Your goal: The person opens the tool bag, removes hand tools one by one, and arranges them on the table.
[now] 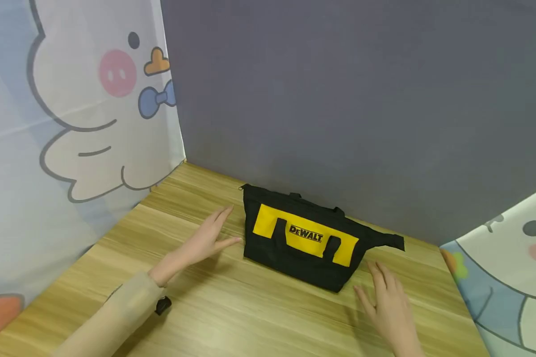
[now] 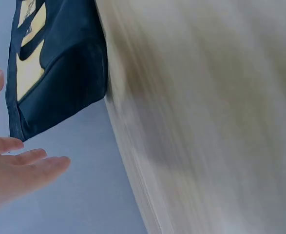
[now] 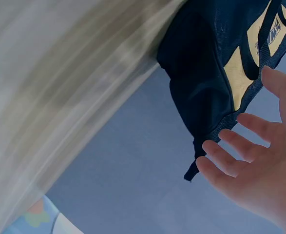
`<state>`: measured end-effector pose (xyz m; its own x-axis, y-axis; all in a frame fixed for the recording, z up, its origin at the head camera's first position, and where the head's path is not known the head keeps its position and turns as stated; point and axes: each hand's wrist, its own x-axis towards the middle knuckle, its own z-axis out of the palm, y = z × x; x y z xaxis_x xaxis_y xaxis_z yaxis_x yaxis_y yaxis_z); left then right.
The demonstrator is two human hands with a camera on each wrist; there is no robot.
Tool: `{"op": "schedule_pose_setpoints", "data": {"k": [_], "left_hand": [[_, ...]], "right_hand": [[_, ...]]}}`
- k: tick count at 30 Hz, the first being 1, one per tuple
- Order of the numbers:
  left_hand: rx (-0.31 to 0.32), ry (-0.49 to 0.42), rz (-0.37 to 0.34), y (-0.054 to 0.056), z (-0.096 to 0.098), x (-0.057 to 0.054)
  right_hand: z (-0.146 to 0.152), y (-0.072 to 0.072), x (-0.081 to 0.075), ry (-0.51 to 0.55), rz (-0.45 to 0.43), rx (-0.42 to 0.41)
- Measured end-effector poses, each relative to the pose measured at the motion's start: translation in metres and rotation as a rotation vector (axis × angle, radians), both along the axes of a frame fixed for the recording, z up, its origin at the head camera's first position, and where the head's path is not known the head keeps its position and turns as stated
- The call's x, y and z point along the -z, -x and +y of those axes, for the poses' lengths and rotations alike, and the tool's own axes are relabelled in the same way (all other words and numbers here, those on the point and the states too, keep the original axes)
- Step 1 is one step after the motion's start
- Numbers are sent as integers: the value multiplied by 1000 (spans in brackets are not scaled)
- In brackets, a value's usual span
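Observation:
A black and yellow DeWalt tool bag (image 1: 268, 253) stands upright on the wooden table, its zipped top closed and a fabric tab sticking out at the right end. Two black strap handles hang over the yellow front panel. My left hand (image 1: 205, 238) is just left of the bag, fingers extended and thumb apart, not touching it. To the bag's lower right hovers my right hand (image 1: 389, 302), its fingers spread and slightly bent, holding nothing. Both the left hand (image 2: 16, 165) and the right hand (image 3: 259, 151) appear beside the bag in their wrist views.
Behind the bag rises a grey wall panel (image 1: 317, 99). Cartoon-printed cloth hangs at the left (image 1: 85, 99) and right (image 1: 513, 277). A small black object (image 1: 163, 305) shows by the left sleeve. Wood-grain tabletop (image 1: 232, 317) spreads in front of the bag.

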<state>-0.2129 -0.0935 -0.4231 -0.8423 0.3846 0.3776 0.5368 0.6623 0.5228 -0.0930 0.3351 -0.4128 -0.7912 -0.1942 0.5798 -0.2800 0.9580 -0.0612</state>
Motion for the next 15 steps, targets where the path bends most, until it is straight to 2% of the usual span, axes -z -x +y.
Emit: {"op": "schedule_pose_setpoints", "data": {"k": [8,15], "left_hand": [[-20,-91,-134,14,-1,-8],[-35,-146,-120,25,1,-16]], "right_hand": [[-7,19,-11,-1,46,-51],[-13,37,-25,-5,58,-83]]}}
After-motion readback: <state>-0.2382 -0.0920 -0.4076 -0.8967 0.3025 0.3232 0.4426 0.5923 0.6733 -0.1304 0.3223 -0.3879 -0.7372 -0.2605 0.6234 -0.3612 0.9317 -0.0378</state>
